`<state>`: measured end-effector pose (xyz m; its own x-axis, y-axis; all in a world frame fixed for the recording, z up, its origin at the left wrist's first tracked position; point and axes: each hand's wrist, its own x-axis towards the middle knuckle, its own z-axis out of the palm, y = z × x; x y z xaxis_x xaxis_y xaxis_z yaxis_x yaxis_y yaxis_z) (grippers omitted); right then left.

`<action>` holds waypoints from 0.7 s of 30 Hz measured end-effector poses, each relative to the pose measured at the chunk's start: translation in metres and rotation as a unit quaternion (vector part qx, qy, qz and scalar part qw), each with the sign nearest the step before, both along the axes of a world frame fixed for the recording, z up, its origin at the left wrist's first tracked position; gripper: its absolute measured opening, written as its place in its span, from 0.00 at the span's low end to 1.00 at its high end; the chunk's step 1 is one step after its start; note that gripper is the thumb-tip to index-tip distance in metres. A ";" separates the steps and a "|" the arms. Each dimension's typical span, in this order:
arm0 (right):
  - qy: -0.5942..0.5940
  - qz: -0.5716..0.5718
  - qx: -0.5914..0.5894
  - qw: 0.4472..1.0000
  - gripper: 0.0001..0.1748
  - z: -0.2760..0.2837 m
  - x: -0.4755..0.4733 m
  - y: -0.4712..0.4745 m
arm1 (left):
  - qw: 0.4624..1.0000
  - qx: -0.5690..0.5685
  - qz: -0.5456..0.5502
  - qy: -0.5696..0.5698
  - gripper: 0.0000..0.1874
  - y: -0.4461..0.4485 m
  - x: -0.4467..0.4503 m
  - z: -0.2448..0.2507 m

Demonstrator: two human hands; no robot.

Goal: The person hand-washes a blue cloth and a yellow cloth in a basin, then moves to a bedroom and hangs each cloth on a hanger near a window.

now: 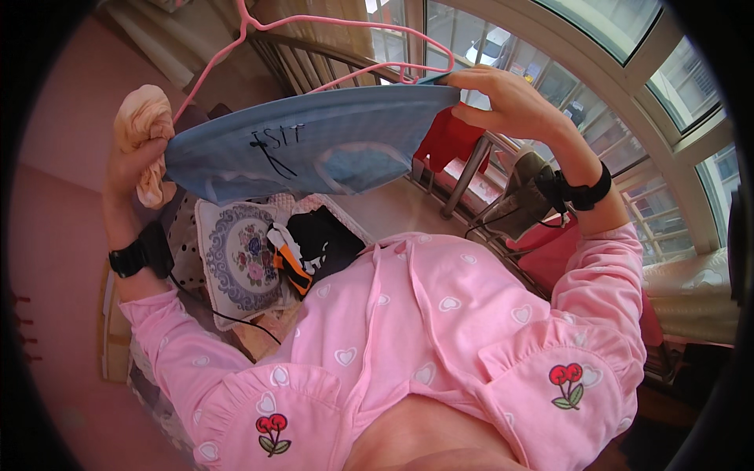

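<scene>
A blue pair of underpants [365, 123], with dark writing on it, is stretched wide by its waistband. My left hand [132, 168] grips its left end together with a bunched peach cloth [144, 112]. With thumb and fingers, my right hand [500, 100] pinches the right end. Directly behind the waistband is a pink clothes hanger [353, 22]; its right end lies close to my right fingertips, and its left arm runs down towards my left hand. The garment hides part of the hanger, so whether they are joined there cannot be told.
A floral cushion [244, 265] and black folded clothing [327, 244] lie below. At the right, a metal rail [465, 176] bears a red garment [447, 141] and an olive cloth item [518, 194], beside barred windows [683, 82]. Cables hang from black bands on both wrists.
</scene>
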<state>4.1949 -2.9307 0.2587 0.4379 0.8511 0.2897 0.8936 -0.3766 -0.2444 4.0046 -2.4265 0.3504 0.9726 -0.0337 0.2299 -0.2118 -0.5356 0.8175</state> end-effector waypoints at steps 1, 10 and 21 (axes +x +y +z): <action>-0.002 -0.010 0.005 1.000 0.20 0.000 0.001 0.000 | 1.000 -0.008 -0.002 0.007 0.31 0.002 0.000 -0.001; -0.017 0.003 0.054 0.998 0.17 -0.002 0.000 -0.001 | 0.999 -0.027 0.027 -0.039 0.28 -0.007 -0.005 -0.007; 0.045 0.008 0.051 0.998 0.15 0.009 0.001 -0.010 | 0.995 0.063 -0.032 0.070 0.35 -0.014 -0.002 -0.012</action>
